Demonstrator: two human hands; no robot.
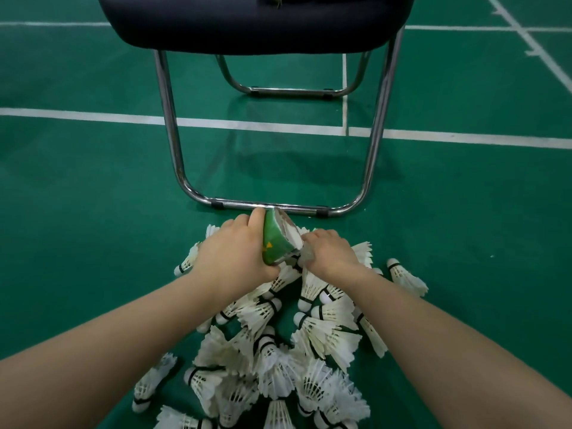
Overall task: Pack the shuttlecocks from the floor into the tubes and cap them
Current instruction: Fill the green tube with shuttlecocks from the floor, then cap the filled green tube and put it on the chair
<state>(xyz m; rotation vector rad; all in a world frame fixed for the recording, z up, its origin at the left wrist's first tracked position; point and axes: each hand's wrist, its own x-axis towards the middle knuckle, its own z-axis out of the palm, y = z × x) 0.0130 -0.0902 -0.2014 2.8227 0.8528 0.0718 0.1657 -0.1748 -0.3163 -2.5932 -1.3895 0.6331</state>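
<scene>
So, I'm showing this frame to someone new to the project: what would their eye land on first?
A heap of white shuttlecocks sprawls over the green floor at bottom centre. At its far end the left hand grips a green tube, while the right hand pinches a shuttlecock at the tube's mouth. Behind stands a dark chair on chrome legs.

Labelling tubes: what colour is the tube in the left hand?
Green tube, small yellow mark; head view.
</scene>
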